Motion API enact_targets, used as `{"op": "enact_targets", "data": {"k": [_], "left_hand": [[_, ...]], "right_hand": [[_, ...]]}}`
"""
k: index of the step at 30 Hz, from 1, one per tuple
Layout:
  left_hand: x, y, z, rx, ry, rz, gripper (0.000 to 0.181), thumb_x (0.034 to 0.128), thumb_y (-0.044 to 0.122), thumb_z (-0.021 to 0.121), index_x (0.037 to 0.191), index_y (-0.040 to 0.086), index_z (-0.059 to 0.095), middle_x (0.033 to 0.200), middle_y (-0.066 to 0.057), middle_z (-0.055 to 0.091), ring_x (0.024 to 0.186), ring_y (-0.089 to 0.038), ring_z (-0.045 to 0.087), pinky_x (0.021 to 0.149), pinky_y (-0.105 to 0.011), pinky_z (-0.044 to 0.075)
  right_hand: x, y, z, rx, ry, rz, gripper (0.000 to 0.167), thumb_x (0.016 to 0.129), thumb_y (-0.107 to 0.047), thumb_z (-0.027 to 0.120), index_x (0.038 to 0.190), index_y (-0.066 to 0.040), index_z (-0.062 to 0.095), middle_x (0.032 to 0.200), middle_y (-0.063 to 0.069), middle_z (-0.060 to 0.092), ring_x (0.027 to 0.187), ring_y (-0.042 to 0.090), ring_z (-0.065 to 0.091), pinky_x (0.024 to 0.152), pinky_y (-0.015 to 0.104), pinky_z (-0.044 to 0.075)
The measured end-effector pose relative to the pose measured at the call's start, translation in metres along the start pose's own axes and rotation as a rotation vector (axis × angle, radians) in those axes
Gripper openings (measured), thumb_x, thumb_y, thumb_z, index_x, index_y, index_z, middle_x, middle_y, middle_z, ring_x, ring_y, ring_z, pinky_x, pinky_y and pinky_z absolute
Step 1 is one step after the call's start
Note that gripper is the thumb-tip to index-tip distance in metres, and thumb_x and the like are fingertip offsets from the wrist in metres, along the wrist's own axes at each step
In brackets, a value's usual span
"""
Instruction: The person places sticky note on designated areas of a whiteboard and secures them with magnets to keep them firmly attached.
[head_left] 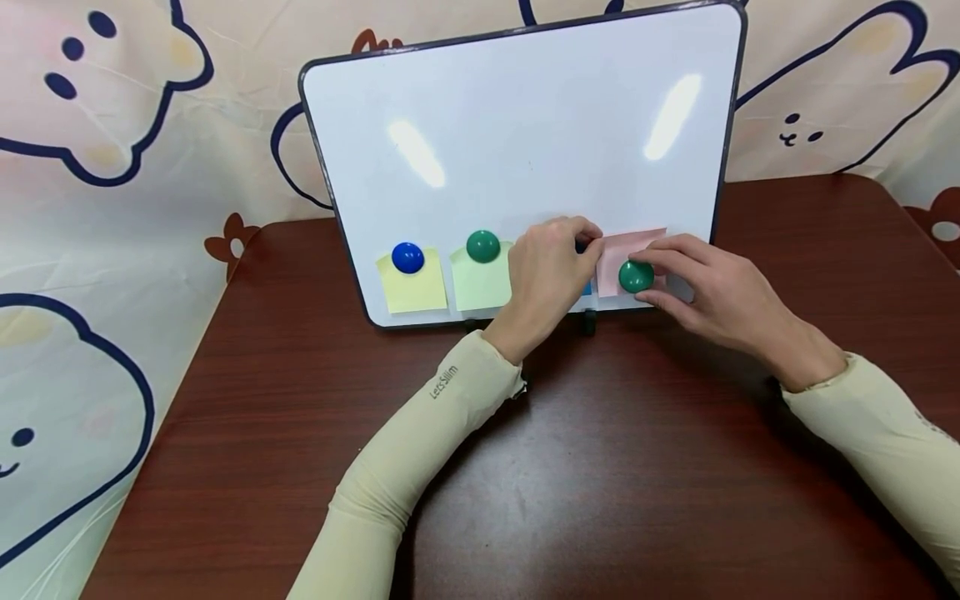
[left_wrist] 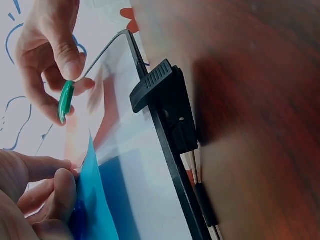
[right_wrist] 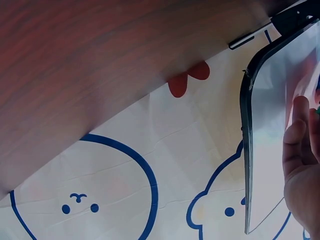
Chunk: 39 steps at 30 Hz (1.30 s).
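My right hand (head_left: 720, 292) pinches a round green magnet (head_left: 636, 276) by its edge, in front of a pink sticky note (head_left: 622, 247). The left wrist view shows that magnet (left_wrist: 65, 101) tilted, apart from the paper. With thumb and fingertips, my left hand (head_left: 551, 271) pinches the pink note's upper left edge against the whiteboard (head_left: 525, 125). Behind that hand, mostly hidden, are a blue sticky note (left_wrist: 95, 200) and a dark blue magnet (left_wrist: 78, 219). In the right wrist view only part of the right hand (right_wrist: 302, 170) shows.
Left on the board, a blue magnet (head_left: 408, 257) sits on a yellow note (head_left: 415, 292) and a green magnet (head_left: 483, 246) on a light green note (head_left: 480, 287). A black clip stand (left_wrist: 172, 110) supports the board on the brown table (head_left: 637, 467). A patterned cloth (head_left: 172, 217) hangs behind.
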<state>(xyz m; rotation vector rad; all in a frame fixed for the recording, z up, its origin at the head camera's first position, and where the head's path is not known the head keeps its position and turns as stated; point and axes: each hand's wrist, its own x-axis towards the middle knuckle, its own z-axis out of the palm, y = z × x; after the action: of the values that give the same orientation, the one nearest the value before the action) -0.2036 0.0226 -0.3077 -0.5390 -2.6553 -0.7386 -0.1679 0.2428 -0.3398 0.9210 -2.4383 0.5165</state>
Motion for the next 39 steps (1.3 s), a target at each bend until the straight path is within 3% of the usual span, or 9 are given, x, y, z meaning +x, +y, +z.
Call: {"op": "enact_targets", "data": {"k": [8,20,31,35,39], "left_hand": [[0.0001,-0.0002,0.0002,0.000,0.004,0.010,0.017,0.0954,0.030,0.066,0.101,0.020,0.079,0.094,0.007,0.077,0.077,-0.006,0.068,0.055,-0.016,0.045],[0.0017,0.0011,-0.0005,0.008,-0.012,0.003,0.017,0.0951,0.030,0.067,0.101,0.019,0.079,0.095,0.006,0.077,0.080,-0.006,0.069,0.057,-0.017,0.047],[0.0002,0.0001,-0.0002,0.018,0.001,0.013,0.018,0.0957,0.029,0.066,0.101,0.018,0.079,0.092,0.006,0.076,0.078,-0.006,0.068,0.056,-0.016,0.046],[0.0004,0.0009,-0.0002,0.038,-0.004,0.016,0.018,0.0957,0.030,0.066,0.102,0.019,0.078,0.093,0.006,0.076,0.079,-0.007,0.068,0.057,-0.016,0.046],[0.0006,0.0014,0.0000,0.054,-0.015,0.018,0.018,0.0960,0.031,0.066,0.102,0.019,0.078,0.093,0.006,0.075,0.078,-0.007,0.067,0.057,-0.017,0.046]], "right_hand": [[0.0021,0.0020,0.0004,0.020,0.014,-0.027,0.067,0.070,-0.010,0.088,0.132,-0.014,0.064,0.125,0.009,0.063,0.084,0.015,0.058,0.066,0.018,0.042],[0.0026,0.0035,-0.0006,0.012,0.025,0.004,0.069,0.069,-0.010,0.089,0.133,-0.015,0.063,0.128,0.010,0.063,0.087,0.017,0.059,0.067,0.016,0.042],[0.0040,0.0014,0.0003,0.002,0.015,-0.002,0.068,0.070,-0.012,0.088,0.134,-0.015,0.063,0.129,0.009,0.063,0.076,0.013,0.055,0.061,0.017,0.041],[0.0043,0.0013,-0.0001,-0.012,0.022,0.009,0.068,0.070,-0.012,0.089,0.133,-0.015,0.064,0.128,0.010,0.063,0.090,0.018,0.061,0.070,0.021,0.048],[0.0050,0.0018,0.0000,-0.004,0.043,0.025,0.067,0.069,-0.012,0.089,0.131,-0.015,0.065,0.128,0.010,0.064,0.108,0.023,0.062,0.093,0.009,0.043]]}}
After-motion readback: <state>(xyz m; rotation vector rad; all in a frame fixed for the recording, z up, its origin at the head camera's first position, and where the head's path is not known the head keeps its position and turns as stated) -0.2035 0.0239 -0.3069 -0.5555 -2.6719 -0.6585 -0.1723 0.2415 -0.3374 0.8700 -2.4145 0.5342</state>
